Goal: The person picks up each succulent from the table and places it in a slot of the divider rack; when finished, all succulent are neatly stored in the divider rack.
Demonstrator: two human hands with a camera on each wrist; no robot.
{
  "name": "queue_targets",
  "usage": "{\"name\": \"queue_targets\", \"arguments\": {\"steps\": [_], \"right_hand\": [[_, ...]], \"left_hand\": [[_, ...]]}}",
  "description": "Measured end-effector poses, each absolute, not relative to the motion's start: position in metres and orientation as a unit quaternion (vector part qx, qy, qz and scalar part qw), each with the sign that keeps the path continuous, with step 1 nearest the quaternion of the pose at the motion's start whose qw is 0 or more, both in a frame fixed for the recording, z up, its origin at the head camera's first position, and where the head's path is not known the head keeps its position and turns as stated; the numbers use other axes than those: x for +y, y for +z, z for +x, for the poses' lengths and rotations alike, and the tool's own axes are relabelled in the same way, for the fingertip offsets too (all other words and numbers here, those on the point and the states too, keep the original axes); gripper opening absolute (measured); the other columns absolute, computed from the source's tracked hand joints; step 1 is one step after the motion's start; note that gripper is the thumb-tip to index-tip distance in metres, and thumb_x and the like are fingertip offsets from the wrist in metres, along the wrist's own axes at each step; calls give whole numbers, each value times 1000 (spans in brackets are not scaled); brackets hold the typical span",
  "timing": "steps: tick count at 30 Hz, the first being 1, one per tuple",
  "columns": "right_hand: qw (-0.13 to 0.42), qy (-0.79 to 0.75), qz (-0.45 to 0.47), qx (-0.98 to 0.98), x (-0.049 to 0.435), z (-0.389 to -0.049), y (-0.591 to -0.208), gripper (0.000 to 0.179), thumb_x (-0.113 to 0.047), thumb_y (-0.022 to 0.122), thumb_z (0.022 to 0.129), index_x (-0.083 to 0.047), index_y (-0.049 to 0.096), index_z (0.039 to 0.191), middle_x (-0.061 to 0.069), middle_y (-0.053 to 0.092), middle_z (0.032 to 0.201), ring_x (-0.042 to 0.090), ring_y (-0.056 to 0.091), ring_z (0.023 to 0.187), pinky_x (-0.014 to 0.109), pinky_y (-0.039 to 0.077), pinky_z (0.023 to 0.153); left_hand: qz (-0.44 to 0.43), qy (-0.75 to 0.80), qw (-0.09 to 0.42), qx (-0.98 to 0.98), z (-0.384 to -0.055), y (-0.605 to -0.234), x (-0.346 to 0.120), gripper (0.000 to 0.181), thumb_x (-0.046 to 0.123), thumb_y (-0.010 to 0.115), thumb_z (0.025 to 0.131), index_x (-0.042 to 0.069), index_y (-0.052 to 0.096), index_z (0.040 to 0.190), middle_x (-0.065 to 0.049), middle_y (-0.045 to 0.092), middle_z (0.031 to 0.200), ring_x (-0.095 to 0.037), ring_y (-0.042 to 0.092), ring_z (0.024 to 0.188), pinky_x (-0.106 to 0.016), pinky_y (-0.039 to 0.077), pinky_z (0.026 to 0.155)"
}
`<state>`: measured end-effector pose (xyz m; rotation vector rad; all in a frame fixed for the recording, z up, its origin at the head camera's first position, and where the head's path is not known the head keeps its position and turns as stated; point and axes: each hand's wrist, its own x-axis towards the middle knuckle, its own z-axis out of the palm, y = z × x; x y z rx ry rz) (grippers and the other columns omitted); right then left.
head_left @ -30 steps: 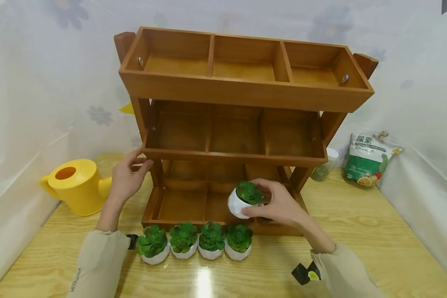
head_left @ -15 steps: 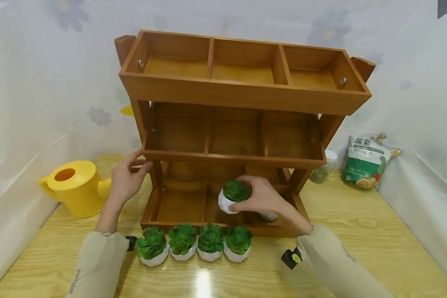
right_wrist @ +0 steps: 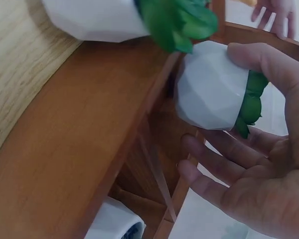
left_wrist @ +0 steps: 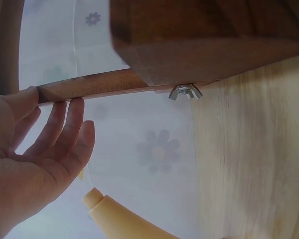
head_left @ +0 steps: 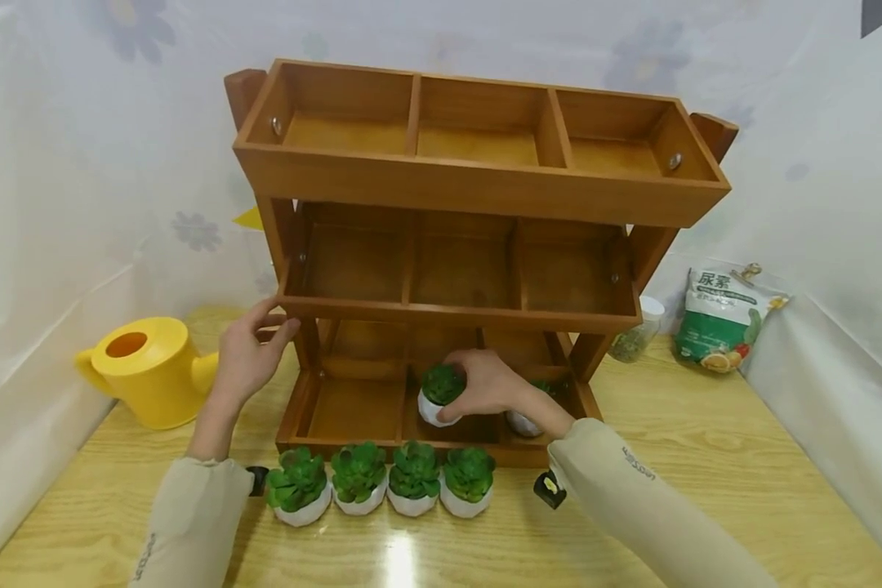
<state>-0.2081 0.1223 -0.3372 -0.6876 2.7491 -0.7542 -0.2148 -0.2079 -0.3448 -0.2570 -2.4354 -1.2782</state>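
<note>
My right hand (head_left: 485, 384) grips a small potted succulent (head_left: 441, 392), a green rosette in a faceted white pot, over the middle compartment of the wooden shelf's (head_left: 478, 192) bottom tier. In the right wrist view, the thumb lies along the white pot (right_wrist: 214, 87), with fingers on its other side. A second potted succulent (head_left: 525, 420) stands in the right compartment, partly behind the right wrist. My left hand (head_left: 250, 351) holds the shelf frame at the middle tier's left end; the left wrist view has its thumb and fingertips against a wooden bar (left_wrist: 89, 84).
Several potted succulents (head_left: 466, 478) stand in a row on the table (head_left: 706, 457) before the shelf. A yellow watering can (head_left: 150, 367) is at left. At right are a lidded jar (head_left: 638, 331) and a green-and-white bag (head_left: 723, 318) with a clip.
My right hand has moved left with the succulent, from near the right compartment to the middle one, uncovering the potted succulent at right. My left hand has stayed in place.
</note>
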Motion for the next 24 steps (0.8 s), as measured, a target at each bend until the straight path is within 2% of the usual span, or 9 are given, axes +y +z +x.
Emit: {"name": "queue_targets", "arguments": {"steps": [5, 14, 24], "right_hand": [[133, -228, -215, 940, 113, -211, -341, 68, -32, 84, 68, -6, 57, 126, 7, 62, 116, 24, 59, 103, 38, 52, 83], [150, -198, -218, 944, 110, -217, -345, 58, -24, 84, 68, -6, 59, 117, 4, 62, 102, 17, 58, 85, 33, 52, 71], [158, -179, -216, 947, 109, -217, -346, 52, -21, 86, 67, -8, 60, 110, 3, 61, 99, 15, 56, 81, 30, 50, 68]], "left_hand": [[-94, -451, 196, -865, -215, -345, -209, 47, 21, 55, 99, 1, 46, 140, -32, 61, 116, -48, 63, 97, -57, 52, 80], [-89, -453, 193, -866, -214, -344, -209, 46, 21, 56, 98, 2, 48, 140, -31, 60, 117, -48, 62, 97, -57, 52, 80], [-87, -450, 184, -869, -217, -344, -208, 46, 22, 54, 99, 2, 47, 141, -31, 60, 118, -48, 62, 98, -57, 53, 80]]}}
